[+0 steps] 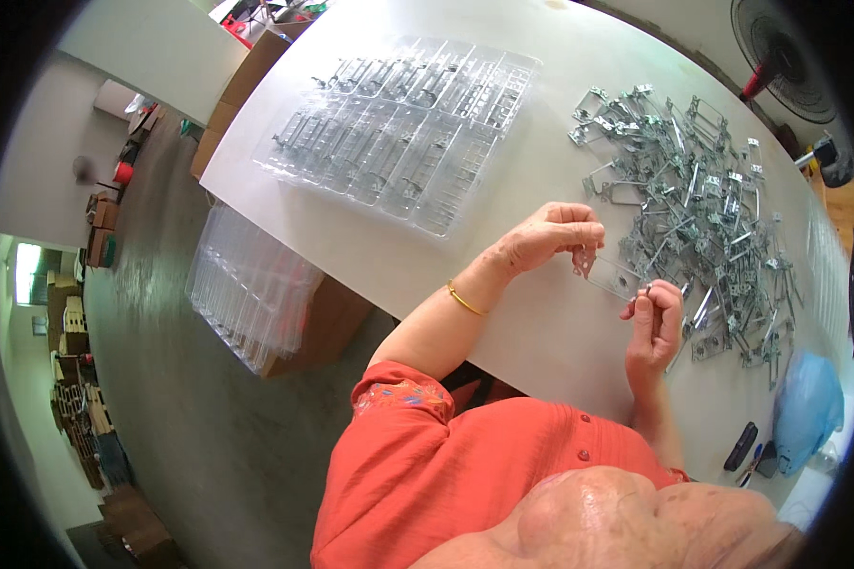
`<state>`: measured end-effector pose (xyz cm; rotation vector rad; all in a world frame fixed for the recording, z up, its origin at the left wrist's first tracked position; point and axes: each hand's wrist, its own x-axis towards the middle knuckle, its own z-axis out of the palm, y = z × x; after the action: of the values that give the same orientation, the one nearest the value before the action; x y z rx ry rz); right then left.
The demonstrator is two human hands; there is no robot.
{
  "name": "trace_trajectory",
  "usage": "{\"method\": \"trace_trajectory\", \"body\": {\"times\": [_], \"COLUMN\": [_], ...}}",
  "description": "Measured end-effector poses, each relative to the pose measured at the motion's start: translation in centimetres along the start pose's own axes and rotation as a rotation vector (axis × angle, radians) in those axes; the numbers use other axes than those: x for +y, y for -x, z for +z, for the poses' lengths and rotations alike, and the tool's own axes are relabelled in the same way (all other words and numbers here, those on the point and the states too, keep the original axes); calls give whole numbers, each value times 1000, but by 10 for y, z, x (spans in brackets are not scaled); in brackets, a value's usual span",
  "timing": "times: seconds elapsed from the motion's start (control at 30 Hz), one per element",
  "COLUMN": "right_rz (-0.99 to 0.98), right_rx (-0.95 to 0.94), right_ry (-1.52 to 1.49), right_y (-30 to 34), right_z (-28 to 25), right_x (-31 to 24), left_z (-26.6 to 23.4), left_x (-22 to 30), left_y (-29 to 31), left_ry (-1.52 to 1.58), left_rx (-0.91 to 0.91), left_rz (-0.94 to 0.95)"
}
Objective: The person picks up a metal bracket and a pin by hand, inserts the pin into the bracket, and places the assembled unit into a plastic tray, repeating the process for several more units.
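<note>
Between my two hands is a thin metal bracket (609,284), shaped like a long open frame and held slanting above the white table (531,332). My left hand (558,235) pinches its far end, fingers closed. At its near end, the thumb and fingers of my right hand (657,322) are closed on it. Just beyond and to the right lies a loose heap of similar metal brackets (702,218). Farther left on the table, a clear plastic tray (427,204) has rows of slots with metal parts lying in many of them.
A stack of clear trays (247,284) rests on a cardboard box (327,318) beside the table's left edge. At the right are a blue plastic bag (808,408), a dark case (741,447) and a small hand tool (751,465). A fan (783,62) stands past the far right edge.
</note>
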<state>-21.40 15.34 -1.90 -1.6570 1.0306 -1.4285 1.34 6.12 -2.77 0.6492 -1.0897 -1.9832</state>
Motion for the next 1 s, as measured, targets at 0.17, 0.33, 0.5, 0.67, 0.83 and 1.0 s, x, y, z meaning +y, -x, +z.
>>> {"method": "trace_trajectory", "body": {"times": [0.17,0.33,0.5,0.67,0.83,1.0], "right_rz": [-55,-77,-111,-141,-208,-171], "right_rx": [-57,-65,-83,-85,-130,-55], "right_ry": [39,38,63,105,232,212], "right_y": [1,1,0,3,4,1], "right_z": [-1,-1,-1,-3,-13,-5], "right_x": [-1,-2,-5,-5,3,-6], "left_z": [5,16,19,20,17,21], "left_x": [2,4,6,4,4,9], "left_y": [3,6,10,11,9,10], "left_ry": [-128,-270,-236,-115,-173,-182], "left_rx": [-81,-254,-343,-355,-395,-401], "left_rz": [-53,-137,-187,-210,-205,-263]}}
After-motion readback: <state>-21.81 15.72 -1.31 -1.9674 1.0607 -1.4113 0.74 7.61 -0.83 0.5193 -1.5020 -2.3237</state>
